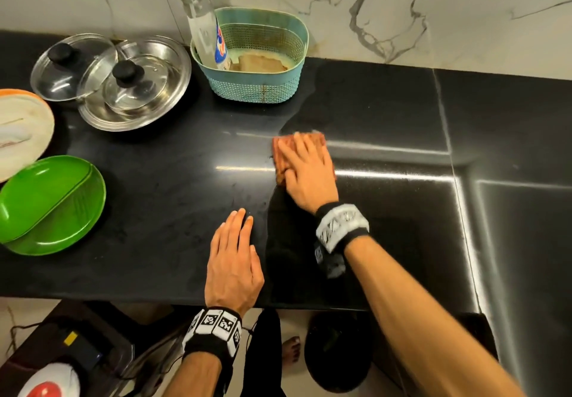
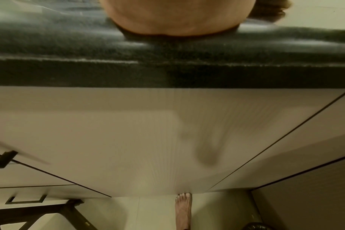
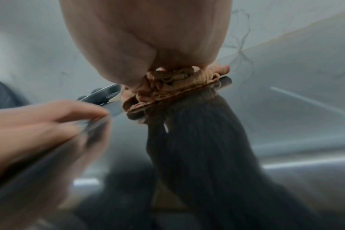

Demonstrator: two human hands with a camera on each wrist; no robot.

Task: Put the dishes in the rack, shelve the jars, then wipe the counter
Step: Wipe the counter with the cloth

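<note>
A teal basket (image 1: 257,87) at the back of the black bench (image 1: 161,186) holds a bottle (image 1: 202,25). The right hand (image 1: 305,167), grip spread flat, presses a cloth (image 1: 280,158) lying lengthwise front to back mid-bench. The left hand (image 1: 233,260) rests flat nearby.

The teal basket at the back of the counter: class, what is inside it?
Inside the teal basket stands a clear bottle, leaning on its left end, and a tan sponge-like pad lies on the bottom. The near wall hides the bottle's base.

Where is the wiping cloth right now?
Head view: the cloth lies flat under the right hand mid-counter, in front of the teal basket.
</note>
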